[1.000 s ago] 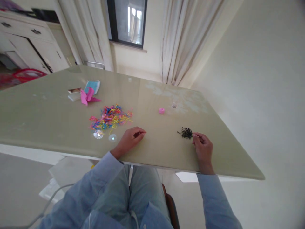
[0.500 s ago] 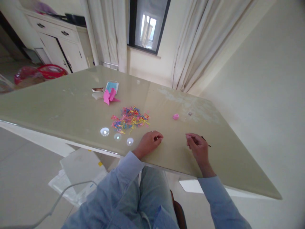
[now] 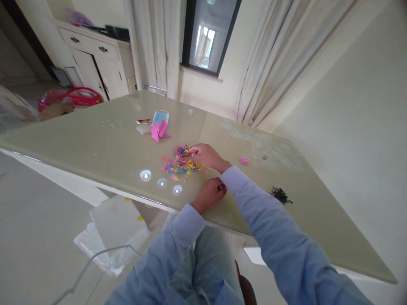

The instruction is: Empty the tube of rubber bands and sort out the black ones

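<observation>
A loose pile of small colourful bands in pink, yellow, blue and red lies on the greenish tabletop. My right hand reaches across to the pile's upper right side, its fingertips closed at the bands; what is between them is too small to tell. Nearer the front edge, my left hand rests on the table with curled fingers, and whatever it pinches is hidden. A dark bundle of black strands lies to the right of my right forearm.
Behind the pile are a pink folded paper, a blue mask and a small box. A pink round item and a small clear item lie towards the right.
My right hand has moved left from the table's right side to the colourful pile, uncovering the black strands. My left hand stays near the front edge. The view has shifted slightly.
</observation>
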`<control>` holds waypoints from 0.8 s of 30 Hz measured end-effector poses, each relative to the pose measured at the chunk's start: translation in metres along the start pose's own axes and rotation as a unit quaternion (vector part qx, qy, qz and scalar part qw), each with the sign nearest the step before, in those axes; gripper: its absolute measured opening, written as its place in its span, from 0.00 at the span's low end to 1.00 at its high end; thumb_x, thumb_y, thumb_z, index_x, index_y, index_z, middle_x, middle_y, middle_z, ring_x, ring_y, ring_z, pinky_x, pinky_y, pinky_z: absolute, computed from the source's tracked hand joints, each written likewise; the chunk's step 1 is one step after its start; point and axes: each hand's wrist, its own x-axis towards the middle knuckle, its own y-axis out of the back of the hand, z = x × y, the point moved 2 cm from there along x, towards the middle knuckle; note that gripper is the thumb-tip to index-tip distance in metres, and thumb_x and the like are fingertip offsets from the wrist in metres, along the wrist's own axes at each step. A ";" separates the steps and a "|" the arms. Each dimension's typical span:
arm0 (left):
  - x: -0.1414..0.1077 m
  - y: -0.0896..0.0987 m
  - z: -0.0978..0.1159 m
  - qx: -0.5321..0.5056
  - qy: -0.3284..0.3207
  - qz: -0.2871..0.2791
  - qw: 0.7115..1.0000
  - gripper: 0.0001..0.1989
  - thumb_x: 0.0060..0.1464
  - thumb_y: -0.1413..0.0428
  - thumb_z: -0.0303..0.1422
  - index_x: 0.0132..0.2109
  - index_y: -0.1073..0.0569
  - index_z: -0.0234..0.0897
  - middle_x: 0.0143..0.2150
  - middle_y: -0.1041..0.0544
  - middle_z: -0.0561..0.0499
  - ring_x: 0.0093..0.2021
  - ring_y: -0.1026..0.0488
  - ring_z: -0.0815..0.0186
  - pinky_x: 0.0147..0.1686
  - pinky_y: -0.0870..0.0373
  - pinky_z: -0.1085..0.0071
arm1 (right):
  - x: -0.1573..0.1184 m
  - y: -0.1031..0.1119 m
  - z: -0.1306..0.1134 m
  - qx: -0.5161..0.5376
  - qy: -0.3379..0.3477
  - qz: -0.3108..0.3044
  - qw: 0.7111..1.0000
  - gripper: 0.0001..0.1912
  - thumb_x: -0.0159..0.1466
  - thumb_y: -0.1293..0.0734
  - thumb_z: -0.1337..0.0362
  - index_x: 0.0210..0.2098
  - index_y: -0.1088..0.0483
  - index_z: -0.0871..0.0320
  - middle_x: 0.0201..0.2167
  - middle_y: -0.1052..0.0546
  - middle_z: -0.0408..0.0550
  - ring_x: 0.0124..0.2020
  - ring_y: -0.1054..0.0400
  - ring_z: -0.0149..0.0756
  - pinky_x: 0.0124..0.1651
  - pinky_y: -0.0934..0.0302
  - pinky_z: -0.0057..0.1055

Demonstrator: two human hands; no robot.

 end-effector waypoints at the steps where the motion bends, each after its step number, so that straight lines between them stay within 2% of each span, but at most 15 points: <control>1: 0.000 -0.001 -0.001 0.002 0.002 0.002 1.000 0.09 0.53 0.47 0.24 0.35 0.21 0.32 0.34 0.19 0.44 0.33 0.25 0.62 0.36 0.31 0.69 | 0.008 -0.004 0.001 -0.034 0.001 -0.025 0.999 0.13 0.63 0.36 0.70 0.42 0.21 0.59 0.40 0.19 0.51 0.40 0.29 0.36 0.43 0.42 0.27; 4: 0.001 -0.003 -0.003 0.004 0.003 0.003 1.000 0.10 0.52 0.48 0.24 0.34 0.21 0.32 0.34 0.19 0.44 0.34 0.24 0.61 0.37 0.30 0.69 | 0.020 -0.015 0.005 -0.091 -0.001 -0.064 0.994 0.12 0.63 0.36 0.70 0.39 0.20 0.57 0.39 0.19 0.50 0.40 0.30 0.36 0.40 0.45 0.28; 7: 0.001 -0.005 -0.004 0.010 0.011 0.004 1.000 0.10 0.53 0.48 0.24 0.34 0.21 0.31 0.35 0.18 0.42 0.35 0.23 0.59 0.38 0.30 0.67 | 0.024 -0.023 0.009 -0.103 -0.005 -0.071 0.992 0.11 0.62 0.36 0.69 0.35 0.21 0.57 0.36 0.20 0.49 0.37 0.31 0.36 0.37 0.48 0.29; 11: 0.001 -0.005 -0.005 0.004 0.022 0.004 1.000 0.09 0.53 0.47 0.26 0.35 0.21 0.31 0.37 0.18 0.39 0.37 0.22 0.57 0.39 0.28 0.65 | 0.024 -0.029 0.011 -0.107 -0.011 -0.072 0.992 0.10 0.63 0.36 0.67 0.34 0.21 0.58 0.35 0.21 0.48 0.34 0.33 0.34 0.34 0.51 0.29; 16: 0.002 -0.006 -0.006 -0.001 0.022 0.014 1.000 0.09 0.52 0.46 0.25 0.36 0.21 0.33 0.38 0.18 0.40 0.40 0.22 0.56 0.42 0.27 0.64 | 0.023 -0.028 0.009 -0.109 -0.014 -0.067 0.992 0.11 0.65 0.37 0.66 0.34 0.22 0.57 0.36 0.21 0.48 0.36 0.32 0.34 0.36 0.49 0.29; 24: 0.002 -0.006 -0.006 -0.004 0.010 0.013 1.000 0.10 0.52 0.47 0.25 0.38 0.20 0.33 0.41 0.17 0.39 0.42 0.21 0.55 0.44 0.26 0.63 | 0.019 -0.029 0.008 -0.115 -0.045 -0.050 0.991 0.11 0.66 0.37 0.66 0.39 0.22 0.58 0.41 0.20 0.52 0.39 0.30 0.38 0.37 0.46 0.29</control>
